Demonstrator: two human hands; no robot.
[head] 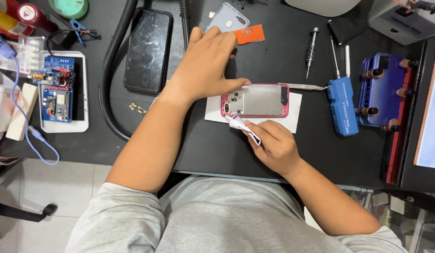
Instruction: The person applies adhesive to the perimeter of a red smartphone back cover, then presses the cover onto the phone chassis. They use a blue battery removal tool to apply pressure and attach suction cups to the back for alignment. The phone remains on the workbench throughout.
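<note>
— Pink phone frame [256, 100] lies flat on a white pad [295, 117], long axis running left to right — camera end on the left. Which hand is on it?

— Left hand [209, 65] comes over from above, fingers together, thumb pressed along the frame's upper left edge.

— And the right hand [272, 144]?

— Just below the frame, closed around a small white tube [242, 126]. Its nozzle points up-left and touches the frame's lower left corner — so the right hand is the nearer one to that edge.

— Farther right?

— Tweezers [304, 86] touching the frame's right end, then a blue tool block [343, 106].
</note>
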